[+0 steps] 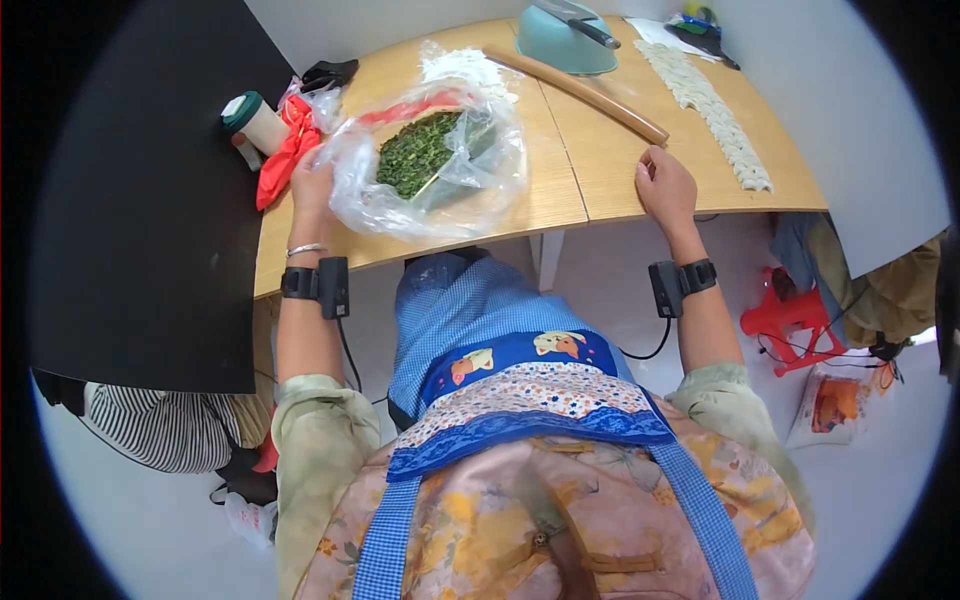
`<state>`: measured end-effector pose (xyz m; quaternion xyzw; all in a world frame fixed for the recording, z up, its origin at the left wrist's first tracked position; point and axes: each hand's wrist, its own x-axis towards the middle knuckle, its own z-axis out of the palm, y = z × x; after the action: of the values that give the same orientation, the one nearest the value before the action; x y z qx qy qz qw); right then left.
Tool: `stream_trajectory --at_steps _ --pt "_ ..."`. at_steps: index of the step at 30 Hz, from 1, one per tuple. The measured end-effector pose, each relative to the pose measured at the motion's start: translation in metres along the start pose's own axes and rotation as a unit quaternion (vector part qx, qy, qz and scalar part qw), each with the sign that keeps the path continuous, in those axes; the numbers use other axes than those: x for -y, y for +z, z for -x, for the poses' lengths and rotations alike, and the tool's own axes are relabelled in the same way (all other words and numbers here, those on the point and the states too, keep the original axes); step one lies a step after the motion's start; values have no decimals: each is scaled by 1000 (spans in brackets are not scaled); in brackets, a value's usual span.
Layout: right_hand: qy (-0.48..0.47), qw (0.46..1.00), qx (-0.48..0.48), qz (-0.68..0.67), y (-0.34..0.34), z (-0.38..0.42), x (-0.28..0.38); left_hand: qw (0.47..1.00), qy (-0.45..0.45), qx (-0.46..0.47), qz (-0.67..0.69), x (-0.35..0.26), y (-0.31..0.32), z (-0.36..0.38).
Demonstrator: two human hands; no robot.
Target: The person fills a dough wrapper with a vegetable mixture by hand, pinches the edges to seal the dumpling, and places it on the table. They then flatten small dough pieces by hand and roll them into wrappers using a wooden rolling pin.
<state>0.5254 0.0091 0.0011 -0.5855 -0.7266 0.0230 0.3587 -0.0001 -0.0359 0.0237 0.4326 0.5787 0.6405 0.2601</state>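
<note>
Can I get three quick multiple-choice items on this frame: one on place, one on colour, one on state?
1. Where does the rolling pin lie?
A. Between the teal bowl and the right hand
B. Inside the plastic bag
C. On the floor

2. What colour is the chopped filling in the clear plastic bag?
A. White
B. Dark green
C. Orange

3. What is the left hand doing?
A. Holding a knife
B. Hanging off the table
C. Touching the bag's edge

Key: 1 A, the pin runs diagonally across the table below the bowl, ending just above the right hand. 2 B, the leafy heap seen through the bag is dark green. 3 C, the left hand's fingers rest at the bag's left edge, while the right hand lies on bare wood.
</note>
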Motion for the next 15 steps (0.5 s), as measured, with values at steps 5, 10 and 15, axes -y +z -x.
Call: stream_trajectory --at_steps 5,10,15 --pt "-2 1000 -3 -9 -1 0 2 993 -10 -111 -25 -22 -60 -15" --pt "-8 1000 -13 -6 1 2 3 976 25 -218 -5 -38 -126 -1" --pt "-22 999 -28 -16 4 6 3 983 20 -184 14 -46 -141 27"
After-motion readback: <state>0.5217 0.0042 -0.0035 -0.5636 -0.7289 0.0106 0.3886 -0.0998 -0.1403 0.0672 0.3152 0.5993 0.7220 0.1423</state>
